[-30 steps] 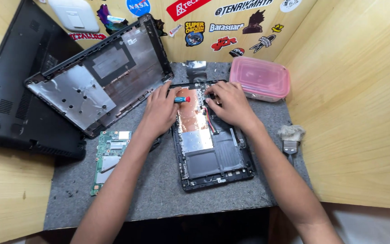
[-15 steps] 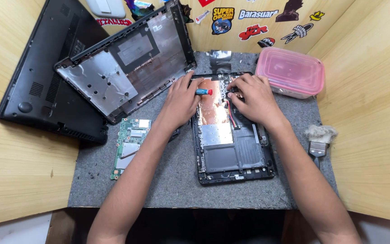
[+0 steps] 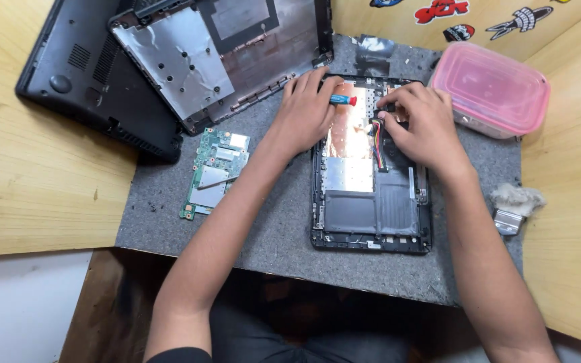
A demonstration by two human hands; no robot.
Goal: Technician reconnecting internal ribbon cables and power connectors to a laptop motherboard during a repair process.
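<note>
Stickers [image 3: 453, 9]: coloured, along the back wall. Pink lidded box [image 3: 491, 89]: far right on the grey mat [image 3: 270, 228]. Opened laptop base [image 3: 370, 168]: mid-mat. Left hand [image 3: 306, 111]: fingers curled, touching a small blue-and-red screwdriver [image 3: 343, 100]. Right hand [image 3: 419, 123]: fingertips pinched at the wires [image 3: 375, 138] inside the base.

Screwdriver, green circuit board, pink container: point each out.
screwdriver [image 3: 343, 100], head view, on its blue and red handle beside the left hand's fingers.
green circuit board [image 3: 214, 172], head view, on the middle of the board.
pink container [image 3: 491, 87], head view, on the middle of its lid.
</note>
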